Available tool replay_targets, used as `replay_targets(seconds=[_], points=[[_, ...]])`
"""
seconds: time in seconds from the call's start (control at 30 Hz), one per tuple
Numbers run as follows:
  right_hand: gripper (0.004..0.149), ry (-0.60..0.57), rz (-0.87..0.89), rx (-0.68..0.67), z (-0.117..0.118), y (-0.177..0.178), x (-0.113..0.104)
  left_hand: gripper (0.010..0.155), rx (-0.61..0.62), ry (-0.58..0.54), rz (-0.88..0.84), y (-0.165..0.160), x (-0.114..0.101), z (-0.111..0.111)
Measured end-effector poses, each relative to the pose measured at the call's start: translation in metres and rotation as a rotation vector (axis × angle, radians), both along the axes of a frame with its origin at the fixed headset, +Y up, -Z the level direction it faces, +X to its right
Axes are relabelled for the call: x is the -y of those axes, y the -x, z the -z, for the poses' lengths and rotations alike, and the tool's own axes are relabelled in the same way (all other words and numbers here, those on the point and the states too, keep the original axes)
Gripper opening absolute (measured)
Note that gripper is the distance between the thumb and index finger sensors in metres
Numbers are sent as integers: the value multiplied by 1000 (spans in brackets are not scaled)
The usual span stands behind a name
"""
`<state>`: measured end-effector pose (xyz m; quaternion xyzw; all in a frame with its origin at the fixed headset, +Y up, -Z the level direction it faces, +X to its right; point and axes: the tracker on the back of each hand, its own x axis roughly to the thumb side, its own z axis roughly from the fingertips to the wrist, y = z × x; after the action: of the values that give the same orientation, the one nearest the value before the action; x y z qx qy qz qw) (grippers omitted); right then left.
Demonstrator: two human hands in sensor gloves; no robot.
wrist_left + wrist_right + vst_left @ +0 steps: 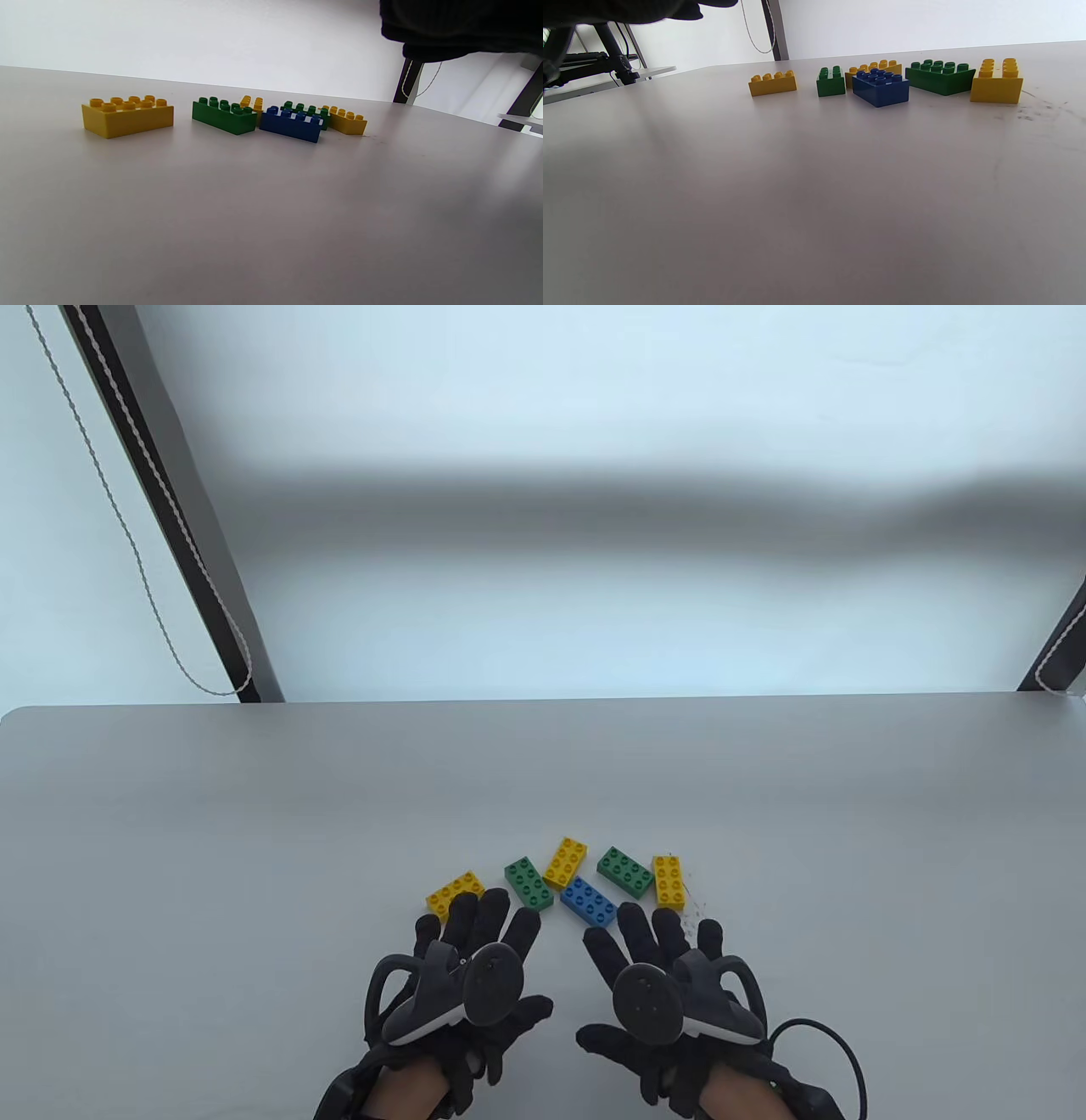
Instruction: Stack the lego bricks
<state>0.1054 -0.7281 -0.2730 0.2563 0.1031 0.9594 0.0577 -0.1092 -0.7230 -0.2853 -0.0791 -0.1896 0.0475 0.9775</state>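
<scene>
Several loose bricks lie in a row on the grey table (212, 814): a yellow brick (455, 892) at the left, a green brick (528, 885), a second yellow brick (567, 862), a blue brick (588, 900), a second green brick (625, 872) and a third yellow brick (668, 881) at the right. None is stacked. My left hand (475, 937) lies just short of the left yellow brick, fingers spread, holding nothing. My right hand (657, 946) lies just short of the blue brick, fingers spread, holding nothing. The wrist views show the same row: the left yellow brick (127, 115) and the blue brick (881, 87).
Small dark specks (694, 909) mark the table right of the bricks. A black frame leg with a cord (161, 500) stands behind the table's far left edge, another leg (1060, 645) at the far right. A cable (836, 1052) runs from my right wrist.
</scene>
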Motion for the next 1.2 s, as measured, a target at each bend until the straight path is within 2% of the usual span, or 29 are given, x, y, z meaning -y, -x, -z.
replay_targets(seconds=[0.3,0.5,0.9,1.1,1.2], points=[[95,17,-5,5,-1,0,0,87,-11,28,2,2,7,5],[95,28,-6,5,0,1,0,87,-87,49,-34,18,8,20],[95,44,-5,21,3,-3,0,93,-238,-20,-81,60,-13,55],[95,46,-3,30,5,-5,0,92,-308,1,-71,67,-4,76],[95,50,-5,28,6,-5,2,89,-341,-1,-41,65,9,83]])
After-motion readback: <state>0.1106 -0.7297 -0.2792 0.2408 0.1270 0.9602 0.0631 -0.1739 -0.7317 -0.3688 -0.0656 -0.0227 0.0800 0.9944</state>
